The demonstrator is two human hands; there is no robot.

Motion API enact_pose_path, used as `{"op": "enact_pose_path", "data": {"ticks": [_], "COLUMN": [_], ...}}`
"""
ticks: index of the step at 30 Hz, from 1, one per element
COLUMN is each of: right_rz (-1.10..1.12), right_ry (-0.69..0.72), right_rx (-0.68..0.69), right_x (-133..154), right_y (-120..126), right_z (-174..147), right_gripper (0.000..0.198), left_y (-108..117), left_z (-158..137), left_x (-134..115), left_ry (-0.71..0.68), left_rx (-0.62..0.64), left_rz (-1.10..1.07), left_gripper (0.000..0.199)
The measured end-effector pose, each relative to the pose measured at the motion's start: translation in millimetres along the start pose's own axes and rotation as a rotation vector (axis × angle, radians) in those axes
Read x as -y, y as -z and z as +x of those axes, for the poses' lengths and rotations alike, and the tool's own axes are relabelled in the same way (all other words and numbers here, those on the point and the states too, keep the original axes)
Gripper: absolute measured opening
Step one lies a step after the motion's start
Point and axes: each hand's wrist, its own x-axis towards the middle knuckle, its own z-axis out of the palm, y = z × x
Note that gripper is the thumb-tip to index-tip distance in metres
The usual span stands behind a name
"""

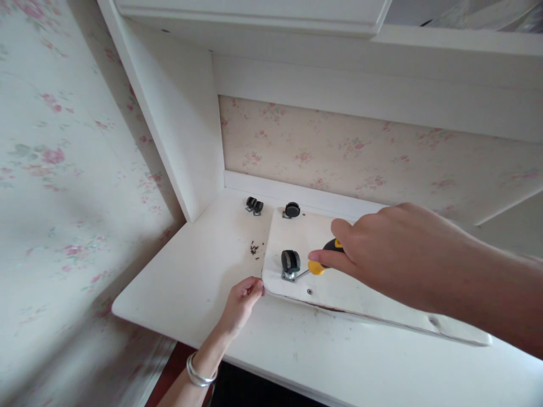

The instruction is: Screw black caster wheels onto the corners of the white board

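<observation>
My right hand [377,243] is wrapped around the handle of a yellow and black screwdriver [316,267]. The screwdriver's shaft slants down to the left, its tip at the metal plate of a black caster wheel [291,262]. That caster stands on a white board [360,294] lying flat on the desk. At the board's near left corner, my left hand [244,302] is closed with thumb and curled fingers on the edge. A second caster [292,210] sits at the board's far left corner. A screw hole [309,291] shows near the front edge.
Two loose casters [254,205] lie on the white desk [190,282] beside the board, with a small pile of dark screws [254,249] nearer me. A side panel [186,113] rises at the left, and a shelf unit [254,17] overhangs the desk.
</observation>
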Motion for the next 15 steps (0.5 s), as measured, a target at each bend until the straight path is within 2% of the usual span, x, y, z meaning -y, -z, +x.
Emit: {"op": "enact_pose_path", "data": {"ticks": [4,8,10,13,15], "right_rz": [0.097,0.294,0.254,0.061,-0.049], "right_ry": [-0.007,0.009,0.015,-0.013,-0.005], "right_rx": [-0.013,0.054,0.062,0.023,0.022], "right_x": [1.3,0.6,1.2,2.1,1.1], "right_y": [5.5,7.2,5.8,3.3,2.2], "right_z": [-6.4,-12.8,-10.8,-2.5,1.9], "right_gripper": [0.033,0.011,0.017,0.035,0.037], "left_y": [-0.2,-0.3,-0.4,-0.6,-0.6], "left_z": [0.5,0.8,0.6,0.0,-0.3], "left_x": [-0.8,-1.2,-1.3,-1.8,-1.9], "left_ry": [-0.002,0.003,0.0,-0.004,0.005], "left_rx": [0.0,0.005,0.0,0.001,0.0], "left_rz": [0.02,0.027,0.022,0.006,0.002], "left_gripper": [0.038,0.039,0.039,0.038,0.037]}}
